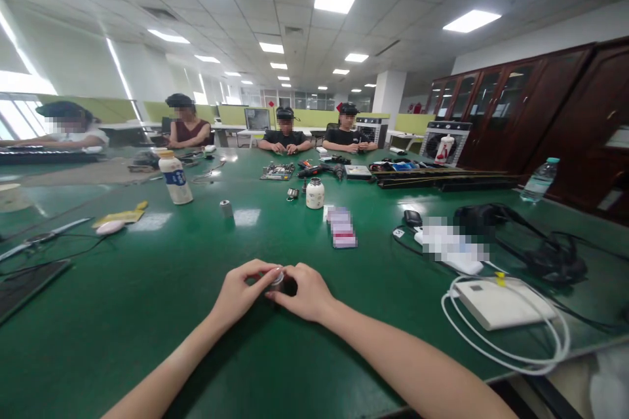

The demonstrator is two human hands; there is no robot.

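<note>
My left hand (pixel 244 289) and my right hand (pixel 305 291) meet over the green table, closed around a small grey metallic cylinder (pixel 278 281). The left thumb and fingers rest at its top and left side; the right fingers curl about its right side. My fingers cover much of it, so its full shape is hidden. Farther off, to the left, stands another small grey cylinder (pixel 225 208). A white patterned jar (pixel 315 194) and a phone (pixel 343 228) are beyond my right hand.
On the left are a milk bottle (pixel 175 178) and a yellow packet (pixel 120 217). At right lie a white power bank (pixel 504 302) with a looped cable, black straps (pixel 535 242) and a water bottle (pixel 539 181). A drill (pixel 319 169) and circuit board (pixel 278 171) lie ahead. Several people sit opposite.
</note>
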